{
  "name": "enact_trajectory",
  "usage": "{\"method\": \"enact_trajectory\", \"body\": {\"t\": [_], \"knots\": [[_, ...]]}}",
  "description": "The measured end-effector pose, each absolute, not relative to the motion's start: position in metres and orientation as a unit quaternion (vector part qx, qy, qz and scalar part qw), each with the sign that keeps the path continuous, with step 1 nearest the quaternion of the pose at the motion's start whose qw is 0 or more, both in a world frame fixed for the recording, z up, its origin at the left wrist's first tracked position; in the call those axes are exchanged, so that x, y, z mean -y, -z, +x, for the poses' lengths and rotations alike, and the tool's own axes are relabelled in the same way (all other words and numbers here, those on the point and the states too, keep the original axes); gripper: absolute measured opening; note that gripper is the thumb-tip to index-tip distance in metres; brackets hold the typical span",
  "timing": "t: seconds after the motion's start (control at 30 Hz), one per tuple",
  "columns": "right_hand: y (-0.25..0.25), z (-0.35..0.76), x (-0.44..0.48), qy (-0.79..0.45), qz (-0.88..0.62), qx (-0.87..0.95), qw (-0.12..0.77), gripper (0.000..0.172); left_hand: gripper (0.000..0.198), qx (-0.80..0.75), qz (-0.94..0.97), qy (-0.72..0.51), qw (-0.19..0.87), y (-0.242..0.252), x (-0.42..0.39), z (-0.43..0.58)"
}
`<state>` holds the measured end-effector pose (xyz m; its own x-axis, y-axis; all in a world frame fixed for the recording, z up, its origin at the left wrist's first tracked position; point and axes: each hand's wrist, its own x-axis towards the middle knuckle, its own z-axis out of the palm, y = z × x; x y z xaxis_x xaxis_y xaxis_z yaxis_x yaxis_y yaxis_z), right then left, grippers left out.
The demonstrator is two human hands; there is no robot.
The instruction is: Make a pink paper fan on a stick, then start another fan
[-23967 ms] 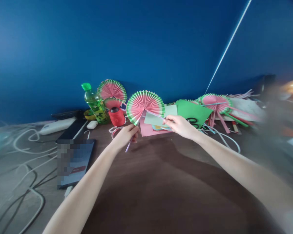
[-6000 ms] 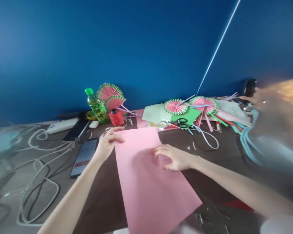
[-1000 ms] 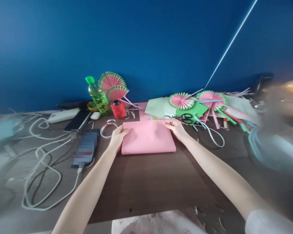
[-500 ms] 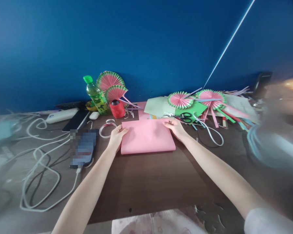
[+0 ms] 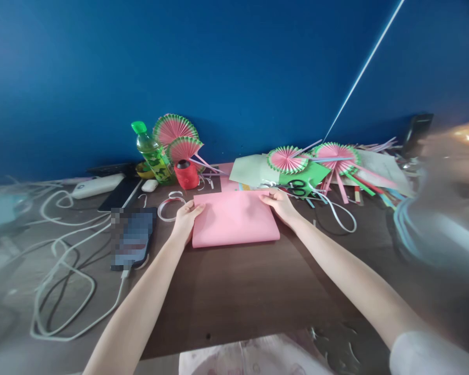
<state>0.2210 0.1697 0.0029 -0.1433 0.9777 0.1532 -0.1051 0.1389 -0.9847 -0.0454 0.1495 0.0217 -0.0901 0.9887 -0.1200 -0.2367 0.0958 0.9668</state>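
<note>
A pink paper sheet [image 5: 234, 221] lies folded in half on the dark brown table [image 5: 242, 297], its fold toward me. My left hand [image 5: 186, 219] pinches the far left corner of the sheet. My right hand [image 5: 279, 204] pinches the far right corner, holding the two edges together. Both hands have their fingers closed on the paper.
A phone [image 5: 133, 237] with a white cable [image 5: 62, 291] lies left of the sheet. Behind stand a green bottle [image 5: 151, 154], a red cylinder [image 5: 185, 174] and watermelon paper fans [image 5: 175, 130]. More fans [image 5: 287, 159], green paper, scissors [image 5: 297, 187] and paper strips pile at the back right.
The sheet, flat and open six seconds ago, is folded in half. Over the last second my hands and the sheet have hardly moved.
</note>
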Motion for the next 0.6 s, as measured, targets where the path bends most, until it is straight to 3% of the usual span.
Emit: {"method": "enact_trajectory", "body": {"t": [0.6], "knots": [[0.0007,0.2231,-0.1760,-0.540,-0.394,0.535,0.516,0.035,0.045,-0.509,0.371,-0.554,0.545,-0.0240,-0.1513,-0.0451]]}}
